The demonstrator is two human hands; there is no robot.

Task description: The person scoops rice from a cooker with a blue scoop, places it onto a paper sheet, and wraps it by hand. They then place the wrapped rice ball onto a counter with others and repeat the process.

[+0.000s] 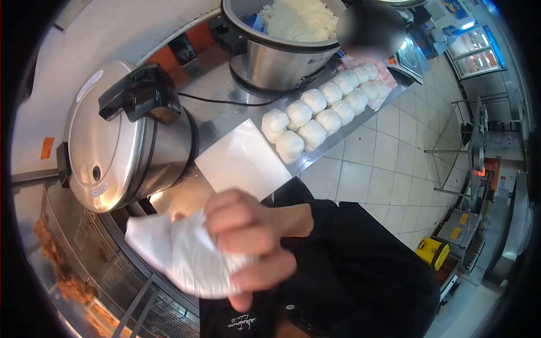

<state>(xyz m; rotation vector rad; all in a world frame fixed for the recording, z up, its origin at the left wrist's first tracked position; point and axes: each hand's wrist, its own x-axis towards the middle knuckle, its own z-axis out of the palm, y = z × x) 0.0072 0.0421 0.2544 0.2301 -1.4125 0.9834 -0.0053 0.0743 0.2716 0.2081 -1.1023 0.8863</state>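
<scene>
My right hand (pixel 251 242), blurred by motion, has its fingers curled round a white wrapped bundle (pixel 191 256), which tapers to a twisted end at the left. Of my left hand only a bit of fingertip (pixel 178 216) seems to show at the bundle's upper edge; the rest is hidden. Just beyond my right hand, a square stack of white sheets (pixel 245 160) lies on the metal counter (pixel 211 127). Two rows of round white wrapped bundles (pixel 311 134) stand to the right of the stack, along the counter's edge.
A closed steel cooker (pixel 121 141) stands at the left. An open one (pixel 276 67) holds white rice (pixel 298 21), with a black cable beside it. A glass display case (pixel 84 276) is at lower left. A dark blurred round shape (pixel 371 29) partly covers the cooker's right side.
</scene>
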